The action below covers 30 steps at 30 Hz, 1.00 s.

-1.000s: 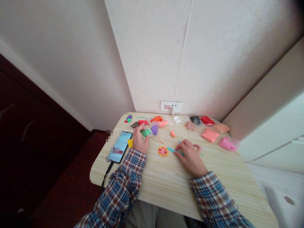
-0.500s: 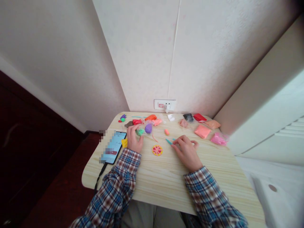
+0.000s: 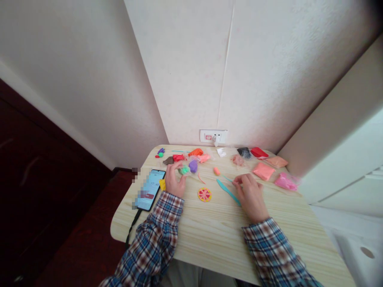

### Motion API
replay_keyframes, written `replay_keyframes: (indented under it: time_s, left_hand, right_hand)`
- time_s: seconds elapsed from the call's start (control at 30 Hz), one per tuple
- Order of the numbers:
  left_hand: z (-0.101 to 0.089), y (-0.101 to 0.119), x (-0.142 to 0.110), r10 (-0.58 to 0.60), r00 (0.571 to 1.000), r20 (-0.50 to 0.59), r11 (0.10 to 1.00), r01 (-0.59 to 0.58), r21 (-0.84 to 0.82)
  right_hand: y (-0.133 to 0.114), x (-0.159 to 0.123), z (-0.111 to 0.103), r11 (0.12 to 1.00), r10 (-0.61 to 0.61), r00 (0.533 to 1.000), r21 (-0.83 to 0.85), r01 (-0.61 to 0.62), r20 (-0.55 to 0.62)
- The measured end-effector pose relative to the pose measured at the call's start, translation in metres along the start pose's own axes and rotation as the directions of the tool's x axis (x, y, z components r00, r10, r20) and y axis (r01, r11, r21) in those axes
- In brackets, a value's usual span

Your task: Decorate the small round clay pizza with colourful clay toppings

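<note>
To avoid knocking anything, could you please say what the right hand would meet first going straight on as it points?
Past the thin blue tool at its grip, the right hand would probably meet the small orange lump first, though depth is unclear.

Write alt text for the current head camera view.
A person's right hand seems to hold a thin blue tool beside a blue knife-shaped tool, while the left hand is by a bagged green lump. Between the hands, a yellow-rimmed disc lies on a pale table, with a phone at left.
</note>
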State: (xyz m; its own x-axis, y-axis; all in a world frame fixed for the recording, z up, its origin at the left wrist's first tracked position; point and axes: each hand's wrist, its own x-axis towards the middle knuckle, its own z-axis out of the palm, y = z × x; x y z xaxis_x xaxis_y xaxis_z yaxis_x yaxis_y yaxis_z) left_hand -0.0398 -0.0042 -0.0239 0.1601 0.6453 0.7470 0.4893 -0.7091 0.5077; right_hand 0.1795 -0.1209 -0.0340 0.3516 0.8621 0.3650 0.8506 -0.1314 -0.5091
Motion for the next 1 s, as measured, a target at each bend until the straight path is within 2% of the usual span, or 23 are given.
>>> replay_keyframes:
  time_s: [0.1,0.17,0.3,0.43,0.57,0.63,0.7,0.77,0.8,0.87,0.93,1.0]
  left_hand:
    - [-0.002,0.005,0.000,0.013,1.000,0.007,1.000,-0.013,0.012]
    - [-0.002,0.006,0.000,0.012,1.000,0.023,1.000,-0.013,0.013]
    - [-0.001,0.003,0.001,-0.018,0.995,0.094,1.000,0.016,0.025]
    - [0.001,-0.003,0.000,-0.067,0.988,0.141,0.991,0.050,0.122]
    - [0.005,-0.004,-0.001,-0.129,0.991,0.032,0.955,0.115,0.273]
    - [0.004,0.001,0.002,-0.123,0.992,-0.019,0.943,0.123,0.311]
    - [-0.002,0.017,0.009,-0.054,0.998,-0.014,0.958,0.056,0.282]
    - [-0.013,0.045,0.021,0.019,1.000,0.015,0.985,-0.021,0.169]
    - [-0.019,0.062,0.026,0.027,0.999,0.023,0.996,-0.029,0.080]
    - [-0.033,0.099,0.032,-0.028,0.999,0.046,0.987,0.035,-0.158]
    - [-0.041,0.127,0.026,-0.067,0.988,0.142,0.956,0.104,-0.273]
    - [-0.041,0.136,0.008,0.043,0.973,0.228,0.961,0.022,-0.276]
  right_hand:
    - [-0.011,0.000,0.000,0.987,-0.034,0.997,0.161,0.024,0.062]
    - [-0.015,-0.001,0.000,0.978,-0.040,0.996,0.207,0.023,0.079]
    - [-0.013,-0.001,-0.001,0.974,-0.017,0.999,0.227,0.011,0.028]
    - [-0.009,0.001,-0.003,0.970,0.035,0.999,0.241,-0.030,-0.018]
    - [-0.006,0.002,-0.002,0.970,0.041,0.998,0.242,-0.029,-0.042]
    - [-0.005,0.003,-0.001,0.969,0.047,0.997,0.244,-0.031,-0.058]
    - [-0.003,0.004,0.000,0.969,0.058,0.996,0.244,-0.041,-0.064]
    - [-0.003,0.004,0.001,0.968,0.058,0.997,0.246,-0.043,-0.057]
    - [-0.003,0.004,0.001,0.968,0.053,0.997,0.246,-0.039,-0.050]
    - [-0.003,0.005,0.001,0.969,0.035,0.999,0.244,-0.024,-0.042]
    - [-0.003,0.005,0.001,0.976,0.014,0.999,0.220,-0.003,-0.048]
    - [-0.003,0.004,0.000,0.985,0.007,0.997,0.173,0.007,-0.077]
